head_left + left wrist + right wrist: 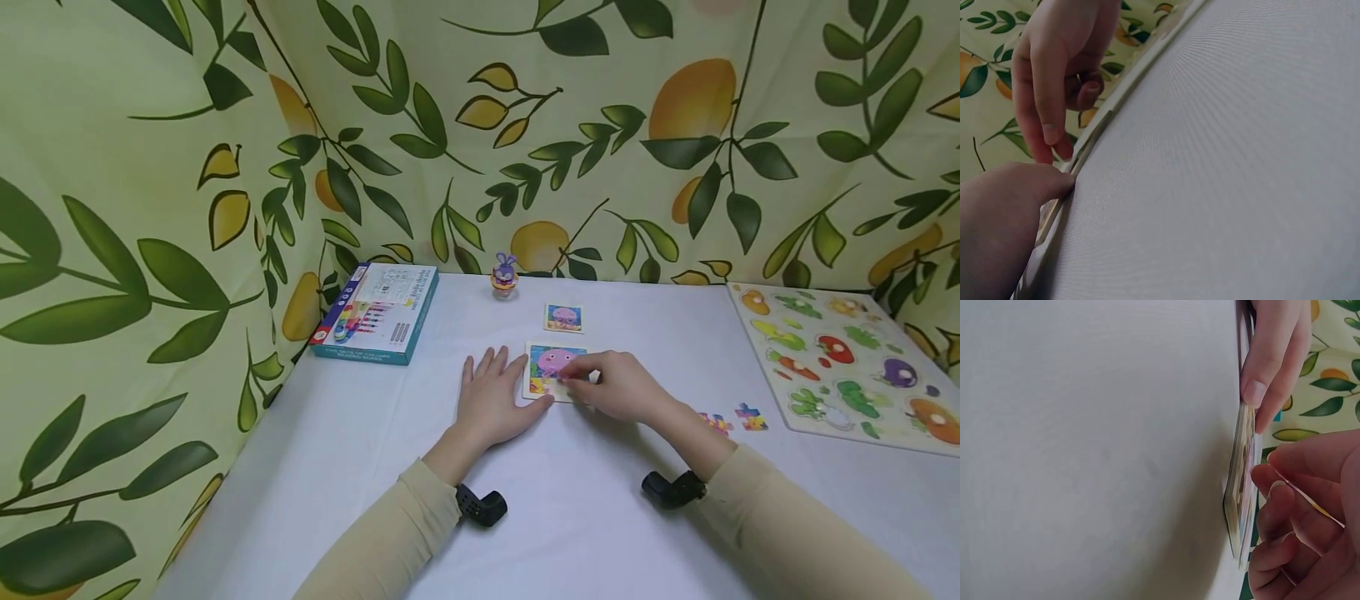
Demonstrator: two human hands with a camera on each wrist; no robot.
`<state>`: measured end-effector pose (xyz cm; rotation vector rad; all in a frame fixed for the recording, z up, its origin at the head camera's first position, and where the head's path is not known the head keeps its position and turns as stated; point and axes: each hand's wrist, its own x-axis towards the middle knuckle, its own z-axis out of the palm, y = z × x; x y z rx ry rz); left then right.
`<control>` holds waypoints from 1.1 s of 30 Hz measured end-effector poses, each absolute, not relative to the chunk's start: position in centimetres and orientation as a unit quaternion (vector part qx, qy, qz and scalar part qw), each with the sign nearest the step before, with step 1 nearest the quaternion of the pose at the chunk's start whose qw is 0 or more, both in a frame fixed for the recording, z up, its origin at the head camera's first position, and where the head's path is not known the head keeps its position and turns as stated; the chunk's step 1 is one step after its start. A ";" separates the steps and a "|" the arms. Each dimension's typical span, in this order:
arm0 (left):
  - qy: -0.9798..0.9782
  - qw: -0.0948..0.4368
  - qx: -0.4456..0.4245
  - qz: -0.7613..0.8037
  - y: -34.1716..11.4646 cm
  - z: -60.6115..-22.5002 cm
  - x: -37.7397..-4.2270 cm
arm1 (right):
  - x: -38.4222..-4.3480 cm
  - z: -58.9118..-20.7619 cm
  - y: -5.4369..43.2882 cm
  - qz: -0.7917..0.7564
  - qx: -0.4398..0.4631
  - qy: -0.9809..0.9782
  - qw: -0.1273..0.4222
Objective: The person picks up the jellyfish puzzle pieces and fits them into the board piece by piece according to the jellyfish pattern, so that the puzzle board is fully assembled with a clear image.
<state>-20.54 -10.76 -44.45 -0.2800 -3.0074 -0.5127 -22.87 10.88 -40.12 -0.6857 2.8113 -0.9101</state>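
Observation:
A small jigsaw puzzle (557,362) with a pink cartoon figure lies in a pale tray on the table; a bare patch shows in its lower part. My left hand (491,398) lies flat to its left, fingers spread, the thumb (1054,181) resting on the tray's near edge. Over the puzzle's right side, my right hand (618,385) holds its fingertips low. Between thumb and fingers it pinches a thin puzzle piece (1316,506), seen nearly edge-on in the right wrist view, its picture hidden. Loose puzzle pieces (751,417) lie right of the right forearm.
Behind the puzzle lies a small picture card (563,318) with a similar pink figure. A purple rabbit-eared toy (505,275) stands at the back. A flat box (375,312) sits at back left, and a large vegetable board (810,400) at right. Patterned cloth (480,167) hangs behind.

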 end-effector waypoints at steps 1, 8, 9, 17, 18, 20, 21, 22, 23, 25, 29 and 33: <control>-0.981 0.039 -0.091 -0.167 -10.8 -44.4 -20.5 | -22.9 -40.1 11.0 -0.298 -0.225 0.926 0.053; -0.980 0.040 -0.095 -0.170 -10.8 -44.4 -20.4 | -22.5 -39.9 12.2 -0.293 -0.216 0.930 0.052; -0.980 0.039 -0.095 -0.171 -10.8 -44.4 -20.4 | -22.4 -39.9 12.4 -0.292 -0.213 0.931 0.054; -0.980 0.045 -0.096 -0.170 -10.9 -44.5 -20.4 | -21.9 -39.2 14.4 -0.281 -0.197 0.938 0.047; -0.980 0.045 -0.096 -0.170 -10.9 -44.5 -20.4 | -21.9 -39.2 14.7 -0.279 -0.193 0.939 0.047; -0.979 0.044 -0.098 -0.172 -10.9 -44.5 -20.5 | -21.8 -39.3 15.3 -0.274 -0.186 0.942 0.048; -0.979 0.042 -0.098 -0.173 -10.9 -44.5 -20.5 | -21.8 -39.3 15.6 -0.271 -0.183 0.944 0.048; -0.979 0.042 -0.099 -0.174 -10.9 -44.5 -20.4 | -21.8 -39.4 16.0 -0.269 -0.181 0.945 0.048; -0.979 0.042 -0.099 -0.174 -10.9 -44.5 -20.4 | -21.7 -39.4 16.3 -0.266 -0.180 0.946 0.048; -0.979 0.042 -0.100 -0.175 -10.9 -44.5 -20.4 | -21.7 -39.5 16.9 -0.262 -0.177 0.948 0.047; -0.978 0.043 -0.100 -0.176 -10.9 -44.4 -20.4 | -21.6 -39.6 18.0 -0.259 -0.173 0.950 0.040; -0.978 0.043 -0.101 -0.179 -10.9 -44.3 -20.4 | -21.5 -39.5 19.0 -0.258 -0.166 0.951 0.037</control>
